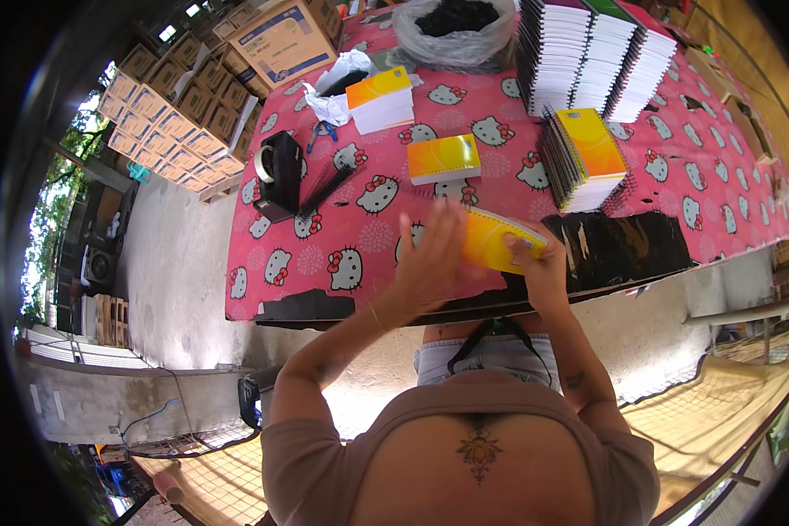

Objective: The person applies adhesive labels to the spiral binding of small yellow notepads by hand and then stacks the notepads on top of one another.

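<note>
My right hand (541, 261) grips a small yellow-orange notebook (493, 243) by its right end, thumb on the cover. Along its top edge runs a row of binding holes or coils, too fine to tell which. My left hand (436, 248) is at the notebook's left end, blurred by motion, with the thumb apart from the stretched fingers. Just beyond lies a low stack of similar notebooks (444, 160). Black spiral binding coils (329, 187) rest on the table to the left, beside a black tape dispenser (280, 180).
A pink patterned cloth covers the table (311, 263). Farther back are a yellow-topped paper stack (380, 103), blue-handled scissors (322, 133) and a plastic bag of black coils (454, 39). Spiral notebooks (585, 158) and taller stacks (579, 66) stand right. Cartons (180, 114) are piled left.
</note>
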`<action>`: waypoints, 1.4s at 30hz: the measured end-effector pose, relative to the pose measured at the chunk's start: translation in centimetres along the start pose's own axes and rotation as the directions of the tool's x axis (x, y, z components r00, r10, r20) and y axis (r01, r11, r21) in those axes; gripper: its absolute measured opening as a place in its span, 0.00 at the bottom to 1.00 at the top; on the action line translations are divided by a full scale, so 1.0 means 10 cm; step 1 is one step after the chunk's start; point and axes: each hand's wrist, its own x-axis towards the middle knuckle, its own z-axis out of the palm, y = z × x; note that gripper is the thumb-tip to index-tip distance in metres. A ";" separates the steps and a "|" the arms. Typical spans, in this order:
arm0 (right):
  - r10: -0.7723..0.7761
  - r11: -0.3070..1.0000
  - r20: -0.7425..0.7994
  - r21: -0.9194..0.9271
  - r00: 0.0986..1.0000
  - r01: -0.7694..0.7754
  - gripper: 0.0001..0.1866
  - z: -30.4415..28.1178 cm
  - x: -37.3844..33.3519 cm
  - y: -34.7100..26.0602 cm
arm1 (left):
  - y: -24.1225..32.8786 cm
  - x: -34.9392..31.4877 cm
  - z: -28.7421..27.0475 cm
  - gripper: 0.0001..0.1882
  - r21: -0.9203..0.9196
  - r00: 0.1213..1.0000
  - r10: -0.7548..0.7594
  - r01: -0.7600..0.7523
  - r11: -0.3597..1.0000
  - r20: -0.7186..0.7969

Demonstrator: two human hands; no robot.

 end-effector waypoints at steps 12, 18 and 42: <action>-0.012 0.990 0.184 -0.136 0.983 0.038 0.15 0.00 0.06 0.00 | -0.06 -0.03 -0.13 0.44 0.292 0.981 0.116 -0.158 0.943 0.155; 0.000 0.998 0.189 -0.066 0.982 0.013 0.14 0.02 0.09 -0.11 | 0.00 -0.18 -0.05 0.43 0.062 0.979 0.204 -0.204 0.977 0.018; 0.065 0.981 0.282 -0.194 0.957 -0.010 0.15 -0.20 0.19 0.49 | 0.21 -0.16 0.25 0.42 -0.102 0.965 0.187 -0.170 0.980 0.187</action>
